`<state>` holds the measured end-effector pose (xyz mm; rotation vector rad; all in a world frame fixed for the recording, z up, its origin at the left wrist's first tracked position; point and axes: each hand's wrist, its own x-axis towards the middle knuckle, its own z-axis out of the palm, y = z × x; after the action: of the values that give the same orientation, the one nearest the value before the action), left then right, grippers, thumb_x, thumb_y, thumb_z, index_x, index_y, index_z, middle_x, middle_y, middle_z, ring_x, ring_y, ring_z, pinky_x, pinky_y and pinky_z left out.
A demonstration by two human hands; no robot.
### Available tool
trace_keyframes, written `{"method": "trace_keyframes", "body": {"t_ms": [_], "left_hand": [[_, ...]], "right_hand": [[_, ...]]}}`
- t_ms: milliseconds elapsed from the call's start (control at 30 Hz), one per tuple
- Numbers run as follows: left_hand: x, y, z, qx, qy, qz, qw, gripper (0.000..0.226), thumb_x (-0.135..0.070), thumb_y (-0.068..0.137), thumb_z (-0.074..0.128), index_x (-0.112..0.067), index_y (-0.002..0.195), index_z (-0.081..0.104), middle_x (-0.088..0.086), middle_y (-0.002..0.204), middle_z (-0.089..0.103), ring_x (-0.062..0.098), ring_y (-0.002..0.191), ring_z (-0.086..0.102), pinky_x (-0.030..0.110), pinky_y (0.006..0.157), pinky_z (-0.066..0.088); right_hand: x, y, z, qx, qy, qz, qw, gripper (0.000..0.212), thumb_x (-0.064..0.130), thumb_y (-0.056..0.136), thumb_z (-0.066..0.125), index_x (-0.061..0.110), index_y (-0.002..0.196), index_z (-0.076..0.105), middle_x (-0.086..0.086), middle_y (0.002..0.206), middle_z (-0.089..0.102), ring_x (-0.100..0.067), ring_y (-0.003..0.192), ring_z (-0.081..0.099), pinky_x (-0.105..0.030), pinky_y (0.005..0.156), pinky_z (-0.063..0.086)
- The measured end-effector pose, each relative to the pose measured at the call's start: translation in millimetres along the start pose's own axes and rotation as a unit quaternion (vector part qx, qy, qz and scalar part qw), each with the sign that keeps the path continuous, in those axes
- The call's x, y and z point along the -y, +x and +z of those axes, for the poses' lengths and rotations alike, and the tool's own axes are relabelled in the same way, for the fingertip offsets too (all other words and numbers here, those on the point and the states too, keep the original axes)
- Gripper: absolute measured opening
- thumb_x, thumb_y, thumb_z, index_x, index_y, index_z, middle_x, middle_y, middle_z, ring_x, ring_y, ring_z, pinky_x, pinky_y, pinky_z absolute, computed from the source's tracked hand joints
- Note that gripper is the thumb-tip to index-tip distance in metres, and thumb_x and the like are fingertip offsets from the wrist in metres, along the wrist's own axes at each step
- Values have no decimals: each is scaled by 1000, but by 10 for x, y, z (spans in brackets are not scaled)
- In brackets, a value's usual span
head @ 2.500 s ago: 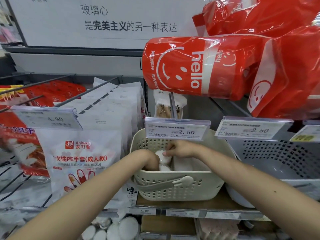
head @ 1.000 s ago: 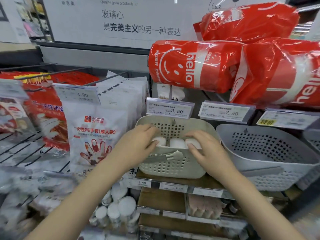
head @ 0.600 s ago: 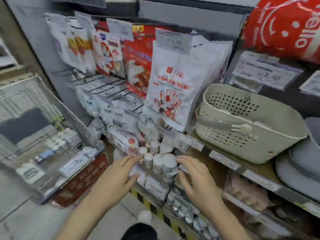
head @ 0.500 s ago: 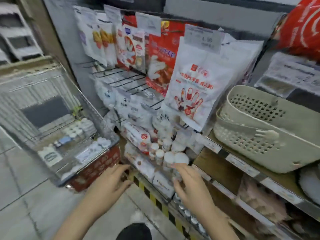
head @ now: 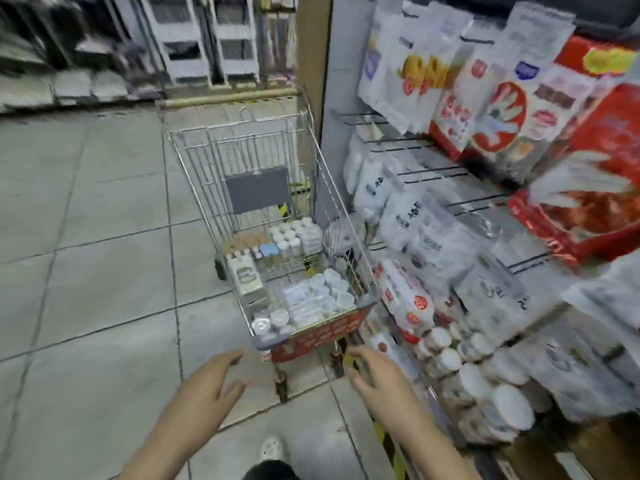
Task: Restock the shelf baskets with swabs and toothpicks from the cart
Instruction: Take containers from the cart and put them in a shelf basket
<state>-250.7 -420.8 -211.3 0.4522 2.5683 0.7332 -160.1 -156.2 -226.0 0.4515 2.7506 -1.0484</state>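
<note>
**Kid:** Where are the swabs and toothpicks?

**Me:** In the cart (head: 277, 216), just ahead of the person. Look at the little round tubs (head: 327, 289) with white lids near its front end. More white tubs (head: 294, 237) sit farther back.

**Kid:** How many?

**Me:** One cart. The tubs are too blurry to count, but there are lots in both bunches.

**Kid:** Are they heavy?

**Me:** I think they are light, hard plastic. They are smooth, so they might slip. I'd take one round its sides, under the lid.

**Kid:** Is anything in the hands?

**Me:** No. The left hand (head: 211, 382) and the right hand (head: 377, 375) both reach out with loose, spread fingers, holding nothing. They are near the cart's red front bar (head: 322, 332) but not touching it.
</note>
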Motion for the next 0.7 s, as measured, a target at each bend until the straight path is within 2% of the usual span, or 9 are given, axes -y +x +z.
{"method": "trace_keyframes", "body": {"t_ms": [67, 100, 233, 367, 467, 533, 700], "left_hand": [[198, 143, -157, -5, 5, -21, 1000, 43, -31, 94, 54, -22, 135, 45, -7, 134, 51, 8, 121, 49, 17, 91, 35], [285, 213, -225, -8, 7, -32, 999, 43, -32, 94, 53, -22, 135, 45, -7, 135, 51, 9, 122, 49, 19, 94, 35], [495, 436, -390, -16, 8, -58, 998, 43, -34, 96, 50, -21, 137, 44, -7, 138, 49, 9, 127, 45, 22, 100, 34], [505, 663, -343, -2, -17, -55, 998, 43, -35, 97, 47, -24, 138, 43, -10, 138, 47, 7, 126, 44, 19, 98, 33], [403, 916, -228, 14, -30, -44, 998, 44, -36, 98, 44, -25, 140, 40, -11, 139, 44, 5, 126, 41, 14, 97, 30], [290, 1107, -147, 20, -34, -33, 999, 43, -35, 98, 43, -26, 140, 39, -12, 138, 45, 5, 125, 41, 14, 96, 32], [110, 1680, 114, 43, -63, -38, 996, 42, -31, 98, 43, -25, 140, 39, -9, 133, 47, 7, 121, 42, 18, 96, 37]], "right_hand": [[210, 326, 103, 10, 8, -24, 1000, 30, 29, 96, 50, 28, 126, 52, 14, 116, 56, -4, 107, 52, -8, 81, 36], [296, 465, 141, 10, 10, -32, 999, 27, 28, 96, 51, 27, 123, 54, 14, 112, 56, -4, 104, 53, -8, 80, 37], [409, 822, 223, 38, 32, -20, 999, 23, 20, 92, 56, 24, 115, 60, 8, 106, 63, -9, 98, 57, -25, 86, 46], [260, 1110, 209, 77, 27, 7, 997, 21, 25, 94, 54, 33, 113, 57, 13, 110, 63, -3, 101, 59, -28, 89, 50], [163, 1379, 169, 102, 5, 13, 995, 18, 23, 95, 55, 29, 111, 56, 13, 108, 61, -4, 103, 57, -14, 84, 44], [79, 1578, 161, 115, -15, 15, 993, 20, 23, 95, 55, 25, 114, 57, 9, 109, 61, -9, 104, 57, -18, 84, 44], [-81, 2184, 258, 172, -65, 15, 983, 33, 24, 94, 55, 19, 127, 56, 5, 123, 59, -10, 113, 55, -24, 94, 44]]}}
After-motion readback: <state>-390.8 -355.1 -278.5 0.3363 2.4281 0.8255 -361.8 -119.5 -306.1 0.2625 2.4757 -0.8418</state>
